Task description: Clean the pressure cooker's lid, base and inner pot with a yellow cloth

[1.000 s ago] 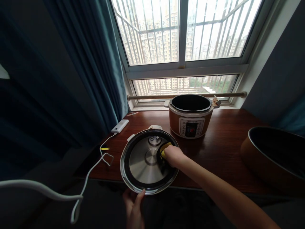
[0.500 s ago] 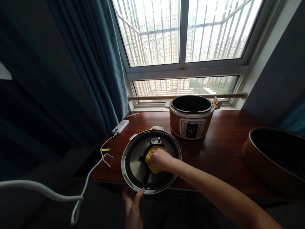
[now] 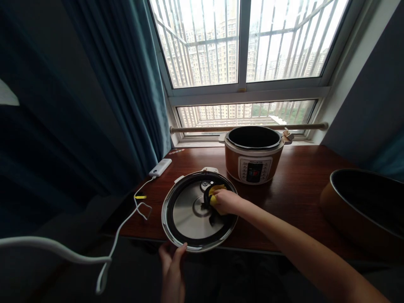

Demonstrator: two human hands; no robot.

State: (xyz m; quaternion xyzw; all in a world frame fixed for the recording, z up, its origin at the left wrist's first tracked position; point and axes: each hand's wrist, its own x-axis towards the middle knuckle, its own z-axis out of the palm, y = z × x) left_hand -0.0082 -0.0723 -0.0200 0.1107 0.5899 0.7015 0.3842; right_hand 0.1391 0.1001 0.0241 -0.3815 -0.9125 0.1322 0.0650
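A round metal pressure cooker lid (image 3: 186, 214) lies with its inner side up near the table's front edge, a black seal running round it. My left hand (image 3: 173, 261) grips its near rim, the thumb on top and the other fingers partly hidden beneath. In my right hand (image 3: 227, 201) is a bunched yellow cloth (image 3: 217, 191), pressed against the right part of the lid's inside, just below the valve. Behind the lid stands the brown and white electric pressure cooker (image 3: 254, 155), uncovered, its dark inner pot showing.
At the right edge of the brown wooden table (image 3: 296, 202) sits a large orange-brown pot (image 3: 344, 210) with a dark inside. A white power bank (image 3: 160, 167) with a white cable (image 3: 117, 235) lies at left. Blue curtains (image 3: 126, 84) hang beside the barred window.
My right hand has moved the yellow cloth to the right and slightly away from me, baring the lid's middle. The lid's near edge sits slightly higher in view; my left hand still holds its rim.
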